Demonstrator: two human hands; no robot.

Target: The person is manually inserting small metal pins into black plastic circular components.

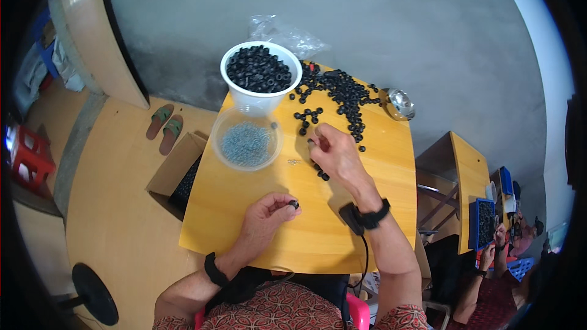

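Observation:
My left hand (267, 214) rests on the yellow wooden table (379, 165) and pinches one small black rubber ring (295, 204) between thumb and fingers. My right hand (334, 153) reaches forward over the table with its fingers curled down at the near end of a scatter of loose black rings (342, 95); a few rings lie under and beside it. A clear plastic bowl of small grey metal parts (246, 142) stands left of my right hand. Behind it a white bowl (261, 68) is heaped with black rings.
A small shiny metal bowl (398, 103) sits at the table's far right. A clear plastic bag (287, 35) lies behind the white bowl. An open cardboard box (177, 174) and a pair of sandals (164, 127) are on the floor left. Another person (501, 256) works at a table right.

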